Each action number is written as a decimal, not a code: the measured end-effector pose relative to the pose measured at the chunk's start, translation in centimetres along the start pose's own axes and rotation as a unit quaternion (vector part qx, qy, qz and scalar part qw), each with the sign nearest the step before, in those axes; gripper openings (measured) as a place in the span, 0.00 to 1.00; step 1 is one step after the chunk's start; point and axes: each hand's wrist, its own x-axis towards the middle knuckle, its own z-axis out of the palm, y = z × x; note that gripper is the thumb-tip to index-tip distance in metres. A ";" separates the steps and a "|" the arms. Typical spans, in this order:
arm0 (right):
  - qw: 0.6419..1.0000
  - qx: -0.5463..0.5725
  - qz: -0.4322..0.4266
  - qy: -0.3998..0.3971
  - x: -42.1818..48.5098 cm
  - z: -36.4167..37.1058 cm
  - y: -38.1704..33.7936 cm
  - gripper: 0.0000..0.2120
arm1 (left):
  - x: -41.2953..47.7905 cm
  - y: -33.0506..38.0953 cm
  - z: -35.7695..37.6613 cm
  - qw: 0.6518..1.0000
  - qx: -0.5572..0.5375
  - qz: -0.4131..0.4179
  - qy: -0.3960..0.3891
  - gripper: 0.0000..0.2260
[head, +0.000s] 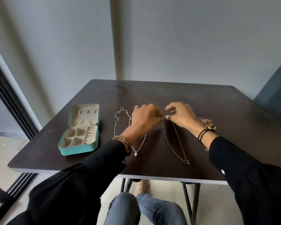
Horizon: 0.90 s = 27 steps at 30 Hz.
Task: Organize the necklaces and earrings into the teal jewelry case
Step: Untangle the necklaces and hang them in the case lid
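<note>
One teal case (78, 151) lies open at the table's (209, 103) left, lid flat. Two necklaces lie mid-table: a silver necklace (135, 153) partly under the left wrist, and a thin necklace (186, 161). Left hand (145, 118) pinches the thin necklace's top end. Right hand (181, 116) is at the same end, thumb and forefinger slightly apart; grip unclear. One pile of gold earrings (207, 122) sits behind the right wrist, count unclear.

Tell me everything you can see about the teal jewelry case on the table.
The teal jewelry case lies open near the left edge of the dark brown table, lid folded back away from the person. Its lining looks like cream velvet. The lid has small tabs above a gathered pocket; the base has square compartments beside ribbed ring slots, all seemingly empty. No hand touches it: the left hand and right hand are at a thin chain necklace further right.
</note>
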 end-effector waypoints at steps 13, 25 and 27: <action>0.989 -0.138 -0.025 -0.049 0.6 0.4 0.2 0.09 | 0.8 1.7 4.2 0.993 0.061 -0.092 0.034 0.11; 0.997 0.074 -0.010 -0.018 -2.2 -3.1 -1.8 0.04 | -0.7 3.3 1.8 0.980 -0.185 -0.073 -0.011 0.18; 0.988 0.155 0.004 -0.014 -2.4 -3.6 -1.8 0.02 | -1.0 3.5 0.8 0.965 -0.247 -0.086 -0.010 0.15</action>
